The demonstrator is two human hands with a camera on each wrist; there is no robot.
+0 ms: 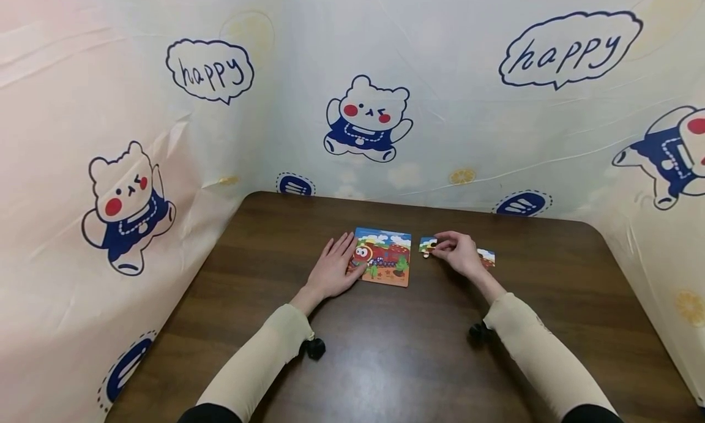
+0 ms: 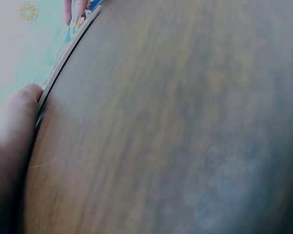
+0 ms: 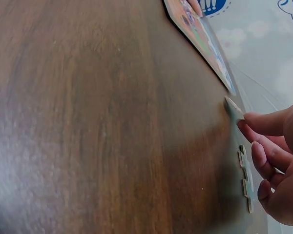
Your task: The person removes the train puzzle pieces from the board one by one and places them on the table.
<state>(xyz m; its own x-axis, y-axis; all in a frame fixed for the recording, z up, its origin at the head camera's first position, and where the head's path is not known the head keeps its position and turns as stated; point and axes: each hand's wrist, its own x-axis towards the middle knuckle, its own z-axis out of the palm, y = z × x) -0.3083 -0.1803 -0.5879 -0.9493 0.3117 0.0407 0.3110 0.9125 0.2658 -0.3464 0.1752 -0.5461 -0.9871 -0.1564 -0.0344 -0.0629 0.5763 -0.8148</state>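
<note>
A colourful cartoon jigsaw puzzle board (image 1: 388,261) lies flat on the brown table. My left hand (image 1: 333,269) rests on its left side with fingers extended; in the left wrist view the thumb (image 2: 19,114) touches the board's edge. To the right of the board, my right hand (image 1: 458,253) pinches a puzzle piece (image 1: 425,245) between thumb and fingers. The right wrist view shows that piece (image 3: 234,108) tilted up from the table. More puzzle piece (image 1: 487,257) shows beyond the right hand, partly hidden by it.
The wooden table (image 1: 363,362) has a rounded far edge. Behind it and along both sides hangs a pale curtain (image 1: 440,135) printed with bears and "happy" bubbles. A small black object (image 1: 315,349) sits at the left sleeve cuff, another (image 1: 478,333) at the right.
</note>
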